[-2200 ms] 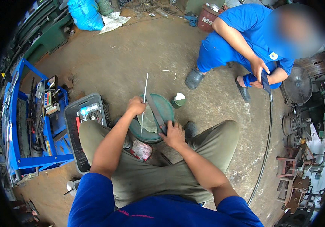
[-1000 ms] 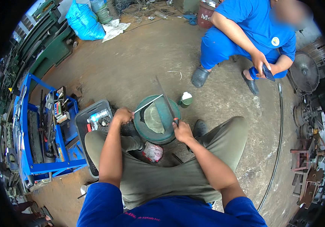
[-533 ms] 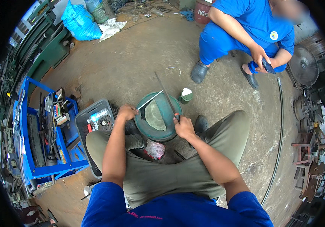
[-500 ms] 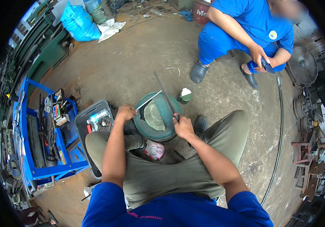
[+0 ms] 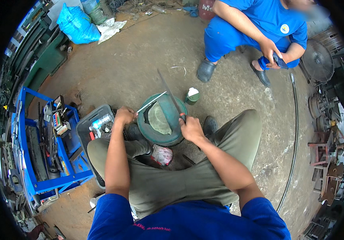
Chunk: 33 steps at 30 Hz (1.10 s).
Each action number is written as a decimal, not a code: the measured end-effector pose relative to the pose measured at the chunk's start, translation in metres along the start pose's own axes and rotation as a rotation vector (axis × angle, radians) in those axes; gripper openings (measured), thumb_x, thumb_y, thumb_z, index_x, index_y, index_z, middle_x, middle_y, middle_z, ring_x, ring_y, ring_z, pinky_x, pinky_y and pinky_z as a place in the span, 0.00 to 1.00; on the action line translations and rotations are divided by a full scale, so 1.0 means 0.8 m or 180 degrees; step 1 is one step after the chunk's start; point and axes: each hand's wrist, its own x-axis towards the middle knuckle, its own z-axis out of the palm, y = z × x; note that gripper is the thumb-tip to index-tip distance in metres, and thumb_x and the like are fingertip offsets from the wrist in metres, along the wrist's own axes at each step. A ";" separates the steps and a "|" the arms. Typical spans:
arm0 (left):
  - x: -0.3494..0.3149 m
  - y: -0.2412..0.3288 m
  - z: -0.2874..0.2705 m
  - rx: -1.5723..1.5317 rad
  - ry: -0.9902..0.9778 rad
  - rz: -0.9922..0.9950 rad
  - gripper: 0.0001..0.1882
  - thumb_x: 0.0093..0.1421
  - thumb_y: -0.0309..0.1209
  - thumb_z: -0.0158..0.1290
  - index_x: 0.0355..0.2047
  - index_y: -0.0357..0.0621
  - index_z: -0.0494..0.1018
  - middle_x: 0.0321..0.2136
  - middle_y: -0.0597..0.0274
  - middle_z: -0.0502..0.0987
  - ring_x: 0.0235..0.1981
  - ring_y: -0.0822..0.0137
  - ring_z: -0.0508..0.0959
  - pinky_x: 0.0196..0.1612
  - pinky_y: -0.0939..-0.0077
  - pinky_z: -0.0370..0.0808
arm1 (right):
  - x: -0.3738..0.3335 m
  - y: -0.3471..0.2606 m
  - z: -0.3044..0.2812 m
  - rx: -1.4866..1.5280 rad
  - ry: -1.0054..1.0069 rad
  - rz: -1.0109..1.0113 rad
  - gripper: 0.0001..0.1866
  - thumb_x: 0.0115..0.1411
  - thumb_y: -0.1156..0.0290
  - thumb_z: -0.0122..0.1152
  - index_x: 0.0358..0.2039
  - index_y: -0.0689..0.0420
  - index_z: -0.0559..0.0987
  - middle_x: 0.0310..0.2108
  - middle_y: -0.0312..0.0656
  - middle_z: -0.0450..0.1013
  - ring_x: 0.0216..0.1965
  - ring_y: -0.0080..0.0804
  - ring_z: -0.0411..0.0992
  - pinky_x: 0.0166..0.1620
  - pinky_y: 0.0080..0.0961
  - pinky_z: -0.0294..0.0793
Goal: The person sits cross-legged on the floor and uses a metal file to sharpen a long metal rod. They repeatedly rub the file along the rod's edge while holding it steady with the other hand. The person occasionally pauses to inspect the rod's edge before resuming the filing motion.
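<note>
A thin white strip [image 5: 152, 102] is pinched in my left hand [image 5: 126, 115], slanting up and right. My right hand [image 5: 191, 128] is wrapped round the orange-and-black handle of a long dark file [image 5: 168, 90], which points away and to the left. File and strip come close or cross near the strip's far end; whether they touch I cannot tell. Below them stands a round green tub-like stand [image 5: 175, 129] between my knees. On its top lies a grey-green half-round piece [image 5: 159, 118], with a dark gap at its left.
A green cup [image 5: 192, 98] with white inside stands beyond the stand. A grey crate [image 5: 84, 138] and blue tool rack [image 5: 60, 182] are at left. A co-worker in blue [image 5: 256, 36] squats ahead, holding a phone [image 5: 280, 62]. A long bar [image 5: 294, 140] lies right.
The whole view has shifted slightly, moving the scene up and left. Both hands keep their holds, and the file and strip stay in nearly the same position over the stand.
</note>
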 end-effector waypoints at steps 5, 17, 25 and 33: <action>-0.002 0.007 -0.005 0.0218 0.0081 -0.0188 0.14 0.52 0.40 0.68 0.31 0.43 0.83 0.28 0.52 0.83 0.34 0.56 0.84 0.41 0.65 0.77 | -0.006 -0.008 0.002 -0.0016 0.0035 0.0133 0.20 0.66 0.63 0.52 0.44 0.71 0.76 0.35 0.70 0.75 0.42 0.67 0.74 0.48 0.54 0.74; 0.004 0.005 -0.002 0.0613 0.0560 0.0102 0.12 0.49 0.40 0.69 0.27 0.47 0.84 0.29 0.51 0.83 0.34 0.54 0.83 0.40 0.63 0.78 | -0.002 0.007 0.012 -0.0112 0.0058 0.0149 0.20 0.65 0.63 0.53 0.41 0.72 0.77 0.35 0.69 0.75 0.42 0.67 0.74 0.49 0.54 0.74; 0.003 0.006 -0.006 0.0300 0.0444 -0.0052 0.11 0.55 0.39 0.64 0.26 0.45 0.84 0.24 0.56 0.83 0.30 0.60 0.84 0.38 0.66 0.78 | -0.009 -0.018 0.007 0.0145 0.0262 -0.0099 0.17 0.66 0.65 0.53 0.45 0.69 0.75 0.31 0.69 0.75 0.37 0.69 0.75 0.44 0.57 0.74; 0.005 0.004 -0.011 0.0217 0.0276 0.0011 0.11 0.57 0.40 0.63 0.26 0.46 0.85 0.22 0.57 0.83 0.27 0.62 0.83 0.37 0.67 0.78 | 0.005 -0.008 0.004 -0.0110 0.0334 -0.0051 0.16 0.66 0.67 0.53 0.46 0.68 0.74 0.31 0.69 0.75 0.37 0.70 0.74 0.44 0.56 0.74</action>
